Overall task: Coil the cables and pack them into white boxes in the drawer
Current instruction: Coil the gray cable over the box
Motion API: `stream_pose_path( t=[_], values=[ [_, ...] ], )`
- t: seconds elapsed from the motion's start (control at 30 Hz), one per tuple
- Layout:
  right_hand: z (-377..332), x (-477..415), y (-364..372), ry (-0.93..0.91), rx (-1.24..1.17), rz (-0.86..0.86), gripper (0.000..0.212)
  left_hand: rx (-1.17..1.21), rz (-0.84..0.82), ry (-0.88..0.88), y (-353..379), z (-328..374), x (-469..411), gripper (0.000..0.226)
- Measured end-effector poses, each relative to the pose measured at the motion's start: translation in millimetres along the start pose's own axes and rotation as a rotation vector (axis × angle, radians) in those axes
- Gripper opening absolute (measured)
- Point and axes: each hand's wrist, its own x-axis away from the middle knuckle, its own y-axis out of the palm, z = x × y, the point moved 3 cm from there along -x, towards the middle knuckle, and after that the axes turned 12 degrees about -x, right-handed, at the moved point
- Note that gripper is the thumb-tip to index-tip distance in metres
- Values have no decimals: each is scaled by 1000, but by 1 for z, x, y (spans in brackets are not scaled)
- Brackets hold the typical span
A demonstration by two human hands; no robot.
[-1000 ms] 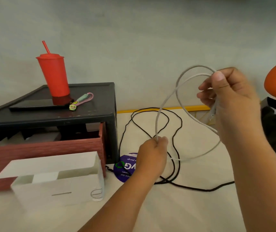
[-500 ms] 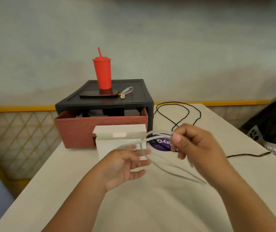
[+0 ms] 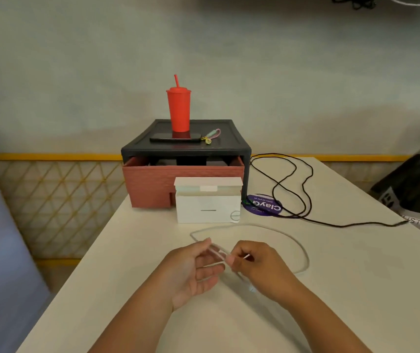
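Pale wall and a yellow-trimmed ledge run behind the white counter (image 3: 331, 289) that fills the lower frame. On my feed the white cable (image 3: 303, 248) lies low in the centre, one wide loop curving out toward the right and back to the hands. The right hand (image 3: 259, 268) has its grip clamped on the cable, thumb and forefinger pinching gathered strands just beside the left hand (image 3: 193, 271), whose grip is apart: fingers loosely spread, palm turned up, strands crossing them. Just above the loop, mid-frame, stands a white box (image 3: 206, 210) with its flap raised, touching the front of the red drawer (image 3: 150, 184), which is pulled partway out of a black cabinet (image 3: 229, 146). On the cabinet top I see a red tumbler (image 3: 179, 110), a dark phone (image 3: 175, 137) and a small keychain (image 3: 212, 135). Right of the box, a black cable (image 3: 308, 174) sprawls in loose loops over a purple sticker (image 3: 265, 206).
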Motion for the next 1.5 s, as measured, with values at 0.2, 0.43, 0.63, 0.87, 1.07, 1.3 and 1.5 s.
stream_pose_path(
  t=[0.2,0.43,0.63,0.87,1.07,1.3,1.5],
  values=[
    [6,-8,-45,105,425,-117,33,125,225,71,-9,10,-8,23],
    [24,9,-121,593,1242,-91,30,26,224,277,-14,35,11,29],
    [26,12,-161,775,1270,194,35,107,71,586,-18,72,44,28],
    [11,-12,-135,396,818,253,47,-59,116,692,-13,90,49,26],
    [-78,-47,-59,-216,94,202,62,12,-95,720,5,104,51,29],
    [-120,-98,-28,-522,-189,170,21,311,-555,912,0,143,44,34],
    [-108,-121,-9,-393,124,-95,20,491,-355,1028,-19,176,2,30]
  ],
)
